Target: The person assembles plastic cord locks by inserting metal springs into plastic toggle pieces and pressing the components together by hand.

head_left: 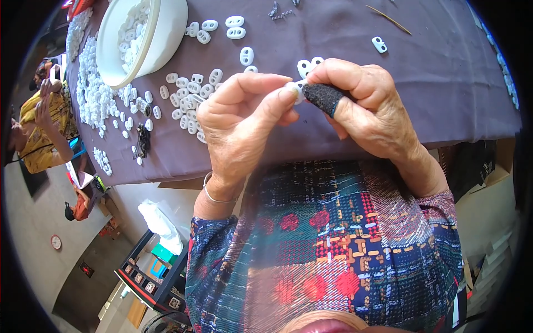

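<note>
My left hand [241, 119] pinches a small white plastic cord lock [298, 91] between thumb and fingertips. On the other side of it, my right hand [375, 108] is closed, and its thumb wears a black fabric cover [323, 98] that presses against the piece. Whether the right fingers hold anything else is hidden. Just beyond the hands lie white two-holed cord locks [303, 67]. A loose heap of similar oval pieces [191, 100] spreads to the left of my left hand.
A white tub [172, 36] of small white parts tilts at the far left, beside a large pile of them [94, 83]. Small springs [281, 15], a thin pointed stick [388, 19] and one cord lock [379, 45] lie farther back on the grey-purple cloth. Another person [47, 119] sits at left.
</note>
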Demonstrator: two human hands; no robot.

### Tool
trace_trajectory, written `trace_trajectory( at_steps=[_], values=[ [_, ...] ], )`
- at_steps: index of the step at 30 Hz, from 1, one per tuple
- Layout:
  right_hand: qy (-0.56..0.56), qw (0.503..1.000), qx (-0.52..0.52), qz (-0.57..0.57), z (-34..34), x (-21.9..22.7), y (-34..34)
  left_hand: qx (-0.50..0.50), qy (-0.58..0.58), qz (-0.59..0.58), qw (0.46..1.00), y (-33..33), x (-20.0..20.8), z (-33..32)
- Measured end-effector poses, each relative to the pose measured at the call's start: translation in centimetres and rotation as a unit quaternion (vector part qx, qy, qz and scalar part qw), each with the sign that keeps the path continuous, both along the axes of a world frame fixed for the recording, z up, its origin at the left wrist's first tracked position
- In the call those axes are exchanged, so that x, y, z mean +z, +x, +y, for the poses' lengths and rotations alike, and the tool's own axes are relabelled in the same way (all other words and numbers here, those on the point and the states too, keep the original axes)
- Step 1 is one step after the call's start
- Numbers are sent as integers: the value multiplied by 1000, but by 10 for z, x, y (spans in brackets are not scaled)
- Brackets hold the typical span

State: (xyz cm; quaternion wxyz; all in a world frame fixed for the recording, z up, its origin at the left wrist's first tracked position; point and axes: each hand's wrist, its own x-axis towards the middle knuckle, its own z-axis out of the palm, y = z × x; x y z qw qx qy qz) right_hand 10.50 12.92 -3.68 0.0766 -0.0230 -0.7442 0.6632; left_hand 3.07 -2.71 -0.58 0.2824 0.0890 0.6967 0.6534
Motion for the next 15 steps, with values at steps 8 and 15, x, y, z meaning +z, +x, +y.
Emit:
trace_trajectory(
  at_steps=[8,15],
  values=[
    [-14,1000,-5,-9,-1,1,1,-1,19,5,1000,1,-3,1],
    [-32,999,-8,-28,-2,3,1,-5,26,-8,1000,1,-8,2]
  ],
)
